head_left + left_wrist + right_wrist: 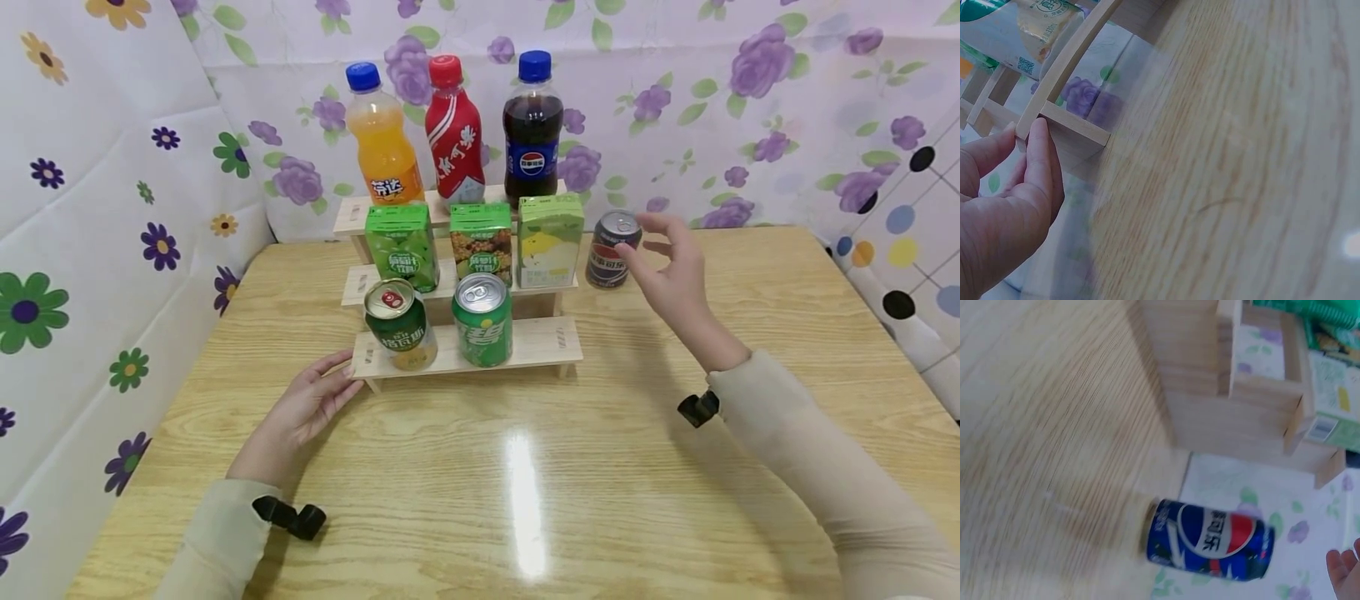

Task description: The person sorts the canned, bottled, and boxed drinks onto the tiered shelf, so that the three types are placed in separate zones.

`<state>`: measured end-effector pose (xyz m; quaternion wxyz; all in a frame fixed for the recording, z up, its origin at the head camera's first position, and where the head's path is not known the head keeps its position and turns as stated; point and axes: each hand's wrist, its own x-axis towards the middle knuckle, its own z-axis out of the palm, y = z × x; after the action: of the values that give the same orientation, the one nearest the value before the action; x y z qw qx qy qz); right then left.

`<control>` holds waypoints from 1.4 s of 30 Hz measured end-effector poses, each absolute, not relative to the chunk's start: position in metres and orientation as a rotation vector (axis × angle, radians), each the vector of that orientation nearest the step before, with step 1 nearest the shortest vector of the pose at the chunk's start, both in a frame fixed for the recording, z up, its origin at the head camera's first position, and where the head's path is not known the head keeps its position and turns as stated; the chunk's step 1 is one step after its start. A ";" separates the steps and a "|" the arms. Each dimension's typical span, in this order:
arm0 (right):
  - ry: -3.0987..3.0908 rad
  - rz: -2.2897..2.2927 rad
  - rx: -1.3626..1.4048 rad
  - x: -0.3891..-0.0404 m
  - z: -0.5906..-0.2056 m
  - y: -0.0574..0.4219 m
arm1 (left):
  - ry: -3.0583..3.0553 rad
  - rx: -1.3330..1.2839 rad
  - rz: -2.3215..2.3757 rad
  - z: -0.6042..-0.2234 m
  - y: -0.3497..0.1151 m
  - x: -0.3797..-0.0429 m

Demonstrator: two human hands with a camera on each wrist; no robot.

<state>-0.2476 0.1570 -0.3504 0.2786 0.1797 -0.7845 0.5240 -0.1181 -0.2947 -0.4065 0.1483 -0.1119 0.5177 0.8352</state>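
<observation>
My left hand (318, 404) pinches the left front end of a three-step wooden display rack (536, 340) between thumb and fingers. In the left wrist view, its fingertips (1039, 134) grip the end of the lowest board. A dark blue Pepsi can (609, 254) stands upright on the table, just right of the rack. Next to it my right hand (675, 271) has its thumb and fingers spread apart. The right wrist view shows a gap between the can (1210, 540) and the fingers (1339, 570). On the lowest step are a dark green and gold can (401, 329) and a green can (482, 325).
Juice boxes stand on the middle step, among them a pale green box (550, 246). Behind them on the top step are an orange drink bottle (386, 150), a red bottle (455, 137) and a cola bottle (533, 125). Flowered cloth (675, 108) hangs behind the wooden table (637, 492).
</observation>
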 end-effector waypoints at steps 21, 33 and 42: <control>-2.388 1.459 0.242 -0.289 -0.374 0.173 | 1.445 -0.303 2.417 -0.408 -0.295 -0.120; -2.459 1.548 0.199 -0.307 -0.391 0.163 | 1.475 -0.284 2.401 -0.409 -0.296 -0.118; -2.466 1.619 0.148 -0.321 -0.400 0.161 | 1.487 -0.277 2.405 -0.409 -0.295 -0.118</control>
<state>-0.3209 0.1610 -0.4001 0.0941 0.0499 -0.8312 0.5457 -0.1183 -0.2955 -0.4088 0.1498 -0.0964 0.5175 0.8369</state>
